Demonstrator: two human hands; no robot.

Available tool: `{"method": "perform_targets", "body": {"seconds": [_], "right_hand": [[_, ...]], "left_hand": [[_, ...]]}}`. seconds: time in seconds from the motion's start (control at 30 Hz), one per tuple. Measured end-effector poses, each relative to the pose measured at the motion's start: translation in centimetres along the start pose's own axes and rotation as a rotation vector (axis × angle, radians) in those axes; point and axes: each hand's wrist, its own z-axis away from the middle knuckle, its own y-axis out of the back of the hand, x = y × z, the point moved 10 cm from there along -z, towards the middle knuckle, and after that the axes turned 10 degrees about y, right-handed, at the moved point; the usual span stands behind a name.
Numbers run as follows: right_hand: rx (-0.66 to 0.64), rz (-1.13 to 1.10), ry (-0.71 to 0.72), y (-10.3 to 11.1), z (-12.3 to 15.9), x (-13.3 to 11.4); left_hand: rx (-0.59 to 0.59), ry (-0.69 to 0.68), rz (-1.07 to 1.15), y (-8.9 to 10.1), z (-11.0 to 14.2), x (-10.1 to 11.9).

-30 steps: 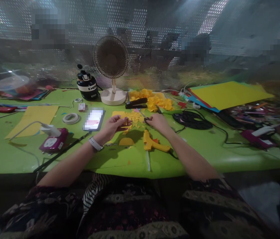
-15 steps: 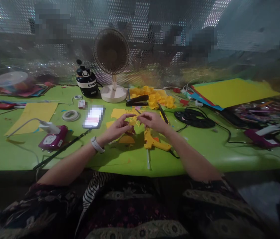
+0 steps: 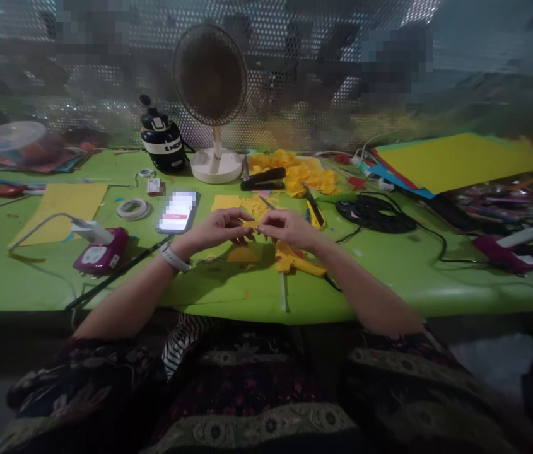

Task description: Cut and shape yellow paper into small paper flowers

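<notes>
My left hand (image 3: 221, 228) and my right hand (image 3: 289, 228) meet above the middle of the table, fingertips almost touching. Between them is a small yellow paper piece (image 3: 250, 224), pinched by both hands and mostly covered by the fingers. A yellow half-round paper piece (image 3: 242, 255) lies just below my left hand. Under my right wrist rests a yellow glue gun (image 3: 298, 261), a clear glue stick (image 3: 284, 293) beside its body. Yellow paper scraps (image 3: 259, 205) are spread behind my hands.
Crumpled yellow paper flowers (image 3: 294, 169) and a black stapler (image 3: 263, 179) sit behind, near a white fan (image 3: 216, 165). Left are a phone (image 3: 178, 211), a tape roll (image 3: 132, 209) and a purple power adapter (image 3: 101, 252). A yellow cutter (image 3: 314, 211) and black cable coil (image 3: 374, 213) lie right.
My hands have turned slightly and the yellow piece between them shows less. My right fingers have come down a little closer to the left ones. The whole view has shifted slightly.
</notes>
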Motion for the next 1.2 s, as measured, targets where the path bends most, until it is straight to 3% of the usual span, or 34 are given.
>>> {"method": "perform_targets", "body": {"seconds": [0.23,0.33,0.5,0.6,0.67,0.8,0.93,1.2], "right_hand": [[-0.03,0.005,-0.09,-1.7,0.3,0.5],[-0.01,0.046,-0.156,-1.5,0.6,0.9],[0.039,0.058,-0.176,-0.5,0.8,1.6],[0.052,0.087,-0.115,-0.2,0.6,1.3],[0.082,0.109,-0.055,0.2,0.5,0.6],[0.136,0.122,-0.008,0.9,0.7,-0.2],[0.149,0.118,-0.049,1.1,0.8,-0.2],[0.27,0.079,0.007,1.5,1.1,-1.3]], "left_hand": [[0.07,0.256,-0.194,2.1,0.8,-1.1],[0.051,0.234,-0.266,2.8,0.9,-0.9],[-0.037,0.158,-0.409,1.4,-0.1,-2.2],[-0.019,0.136,-0.449,1.1,-0.4,-2.2],[0.052,0.102,-0.462,1.7,-0.3,-1.2],[0.226,-0.009,-0.363,3.2,0.6,1.5],[0.263,-0.099,-0.202,3.3,1.2,2.8],[0.177,0.054,0.191,2.1,0.6,0.3]]}}
